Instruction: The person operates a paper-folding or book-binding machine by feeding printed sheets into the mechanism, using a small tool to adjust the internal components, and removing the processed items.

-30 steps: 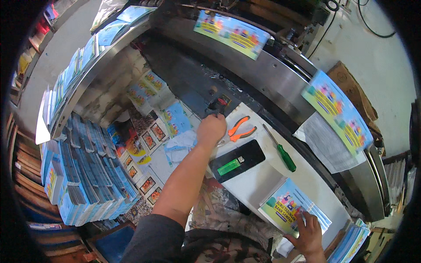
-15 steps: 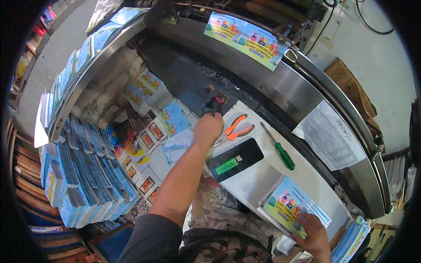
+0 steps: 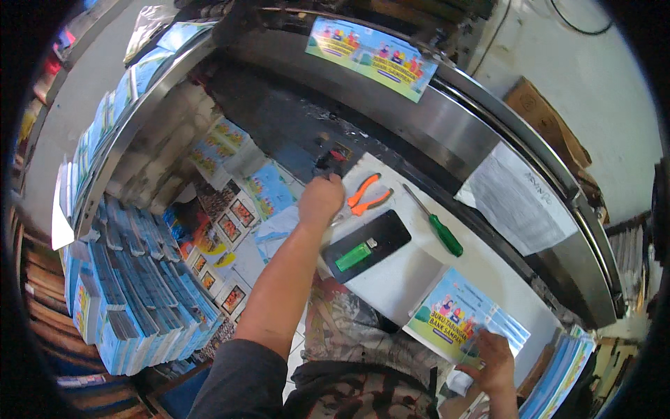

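Left hand (image 3: 322, 199): the arm is stretching across to the far left end of the white work surface (image 3: 422, 257), and the hand is resting at a small dark fitting with a red part (image 3: 333, 160). Fingers are curling over toward the fitting; tips are hiding behind the hand, so cannot tell whether they are pinching it.

Right hand (image 3: 493, 359): lying over the near right corner of a blue-and-green printed booklet (image 3: 441, 318). Fingers are bending down onto the cover, thumb standing apart from them toward the left; cannot tell whether the corner is being pinched.

The booklet is lying at the near right end of the work surface, cover up, with other printed edges fanning out just beside it on the right. More booklets (image 3: 558, 373) are standing in a row farther right.

Between the hands: orange-handled pliers (image 3: 368, 195) are lying near the left hand; a black flat slab (image 3: 368, 246) is bearing a green lighter (image 3: 354, 256); a green-handled screwdriver (image 3: 444, 236) is lying to their right.

Far side: a printed sheet (image 3: 373, 57) is resting along the metal rail (image 3: 453, 119). Left side: tall booklet stacks (image 3: 150, 300) are standing in rows.
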Tool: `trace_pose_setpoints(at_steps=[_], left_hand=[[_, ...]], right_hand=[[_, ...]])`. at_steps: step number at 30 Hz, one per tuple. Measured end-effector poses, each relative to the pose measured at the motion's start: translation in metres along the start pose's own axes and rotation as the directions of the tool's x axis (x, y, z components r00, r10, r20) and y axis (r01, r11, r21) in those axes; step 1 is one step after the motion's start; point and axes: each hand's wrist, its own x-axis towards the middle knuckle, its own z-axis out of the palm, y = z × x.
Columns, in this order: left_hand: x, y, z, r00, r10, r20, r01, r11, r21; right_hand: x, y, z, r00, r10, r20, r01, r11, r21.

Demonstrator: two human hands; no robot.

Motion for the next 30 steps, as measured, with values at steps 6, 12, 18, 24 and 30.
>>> trace_pose_setpoints(at_steps=[6,12,18,24,30], left_hand=[[0.036,-0.044,0.020,0.984,0.176,0.015,-0.176,0.970,0.169],[0.057,-0.053,0.026,0.961,0.273,-0.044,-0.254,0.936,0.243],[0.032,-0.028,0.020,0.994,0.108,0.004,-0.108,0.990,0.087],[0.044,-0.043,0.016,0.915,0.404,0.015,-0.367,0.815,0.448],[0.030,-0.035,0.014,0.946,0.325,0.017,-0.304,0.866,0.396]], right_hand=[[0.018,-0.011,-0.008,1.000,0.015,-0.014,-0.016,0.991,-0.131],[-0.002,-0.024,-0.001,0.999,0.012,-0.046,-0.018,0.992,-0.127],[-0.007,-0.025,0.007,0.998,0.054,-0.020,-0.056,0.989,-0.137],[-0.003,-0.029,0.001,0.996,0.084,0.029,-0.078,0.984,-0.161],[0.014,0.004,-0.064,0.961,0.085,0.262,-0.173,0.927,0.333]])
